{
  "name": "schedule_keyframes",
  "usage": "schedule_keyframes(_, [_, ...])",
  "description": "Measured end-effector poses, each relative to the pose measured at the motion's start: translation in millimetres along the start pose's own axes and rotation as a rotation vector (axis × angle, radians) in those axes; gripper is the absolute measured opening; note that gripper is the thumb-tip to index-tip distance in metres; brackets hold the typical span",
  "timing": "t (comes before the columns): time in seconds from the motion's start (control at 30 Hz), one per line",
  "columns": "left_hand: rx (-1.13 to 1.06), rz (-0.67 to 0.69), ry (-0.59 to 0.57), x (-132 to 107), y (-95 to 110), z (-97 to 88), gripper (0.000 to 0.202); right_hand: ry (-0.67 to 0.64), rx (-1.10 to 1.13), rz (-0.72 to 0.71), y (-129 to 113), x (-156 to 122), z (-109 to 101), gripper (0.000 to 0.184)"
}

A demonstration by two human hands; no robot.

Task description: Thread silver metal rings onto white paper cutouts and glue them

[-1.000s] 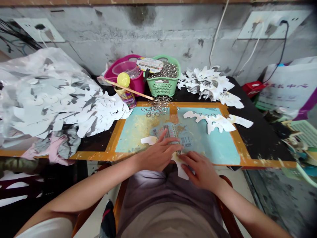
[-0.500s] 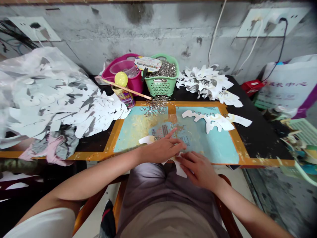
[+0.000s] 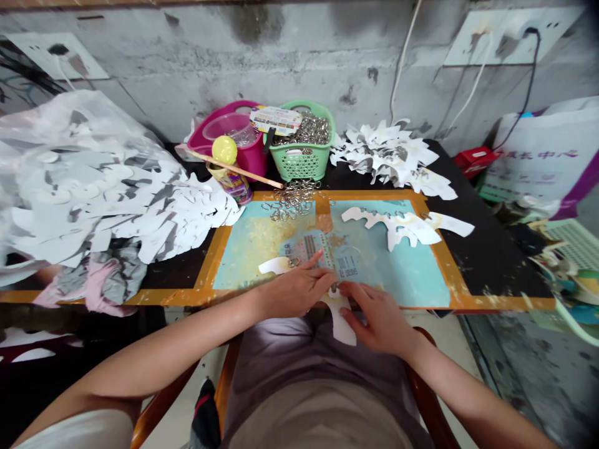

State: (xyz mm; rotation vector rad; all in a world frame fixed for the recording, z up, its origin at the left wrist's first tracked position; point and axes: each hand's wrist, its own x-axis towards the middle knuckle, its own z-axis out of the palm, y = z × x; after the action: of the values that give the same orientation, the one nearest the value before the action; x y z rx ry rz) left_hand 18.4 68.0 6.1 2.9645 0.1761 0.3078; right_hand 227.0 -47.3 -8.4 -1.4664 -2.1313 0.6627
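Observation:
A white cut-out piece [image 3: 344,325] with a scalloped shape lies at the table's front edge, its near end sticking out over my lap. My left hand [image 3: 299,288] rests over its middle, one finger stretched forward and the others bent down onto it beside a small metal ring. My right hand [image 3: 380,317] has its thumb on the piece and its forefinger at that ring, close to the left fingertips. Left of my left hand, another white end [image 3: 274,266] shows with a metal clasp [image 3: 292,262] on it. The part beneath my left hand is hidden.
Loose metal clasps [image 3: 292,201] lie before a green basket [image 3: 303,163] full of them. Beside it stand a pink basket [image 3: 255,156] and a can [image 3: 236,187] with a stick across. White cut-outs lie in a heap [image 3: 163,206], a pile [image 3: 388,153] and a strip [image 3: 402,229].
My hands have shifted slightly; the left fingers have drawn down to the ring. More of the white piece's near end now shows between my hands.

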Motion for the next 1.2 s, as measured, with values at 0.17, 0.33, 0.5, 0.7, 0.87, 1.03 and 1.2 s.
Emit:
schedule_keyframes(0.17, [0.012,0.029,0.003,4.4,4.2,-6.1,0.035,-0.015,0.040,0.006,-0.7,4.1,-3.5,0.033])
schedule_keyframes(0.33, [0.063,0.058,0.024,4.9,1.5,-0.3,0.007,0.017,-0.016,0.096,4.5,8.1,2.5,0.025])
schedule_keyframes(0.5, [0.104,0.048,0.046,4.6,0.7,4.4,0.010,-0.010,-0.074,0.113,6.4,12.2,2.7,0.018])
schedule_keyframes(0.7, [0.094,0.056,0.075,1.4,0.9,10.1,0.013,-0.024,-0.250,0.013,5.1,16.1,4.2,0.014])
schedule_keyframes(0.87, [0.232,0.028,0.156,-8.2,3.8,14.4,0.010,-0.032,-0.370,-0.077,9.6,10.6,9.0,0.016])
schedule_keyframes(1.03, [0.288,0.005,0.242,-13.2,5.9,15.2,0.007,0.010,-0.391,-0.159,15.1,5.8,10.6,0.016])
schedule_keyframes(1.2, [0.296,0.052,0.188,-16.2,6.6,15.6,0.011,-0.032,-0.415,-0.209,15.8,3.2,8.9,0.021])
